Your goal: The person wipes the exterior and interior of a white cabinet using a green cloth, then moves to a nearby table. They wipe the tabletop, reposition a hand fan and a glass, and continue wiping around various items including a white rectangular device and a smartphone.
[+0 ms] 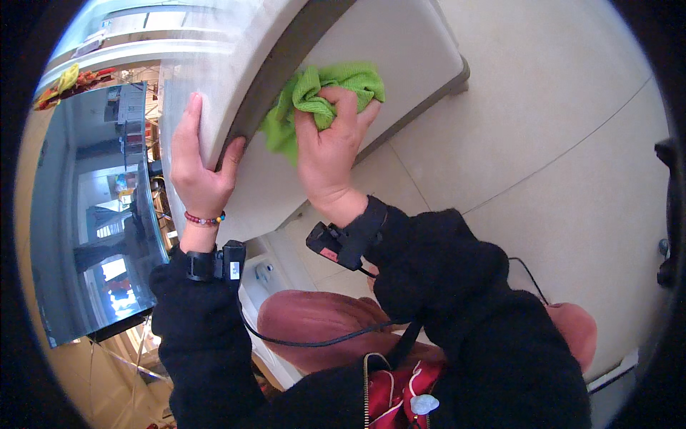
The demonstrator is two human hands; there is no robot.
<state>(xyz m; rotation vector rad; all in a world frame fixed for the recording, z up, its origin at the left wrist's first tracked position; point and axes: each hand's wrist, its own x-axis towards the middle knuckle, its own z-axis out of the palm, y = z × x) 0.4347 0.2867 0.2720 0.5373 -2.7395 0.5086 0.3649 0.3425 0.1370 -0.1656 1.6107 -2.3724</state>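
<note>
A green cloth (343,80) lies bunched under my right hand (332,145), whose fingers grip its folds against the white side panel (396,48) of a large white appliance or cabinet with grey trim. My left hand (201,166) rests on the upper edge (214,128) of the same piece, fingers along the pale top and thumb hooked over the grey band. A beaded bracelet circles the left wrist. Both wrists carry small black strapped devices with cables.
At the left stands a glass-topped table (102,214) with reflections on it. Pale floor tiles (525,134) extend to the right. Near my knees is a white tub or drawer (262,273) with a small item inside. A black cable (321,343) runs across my lap.
</note>
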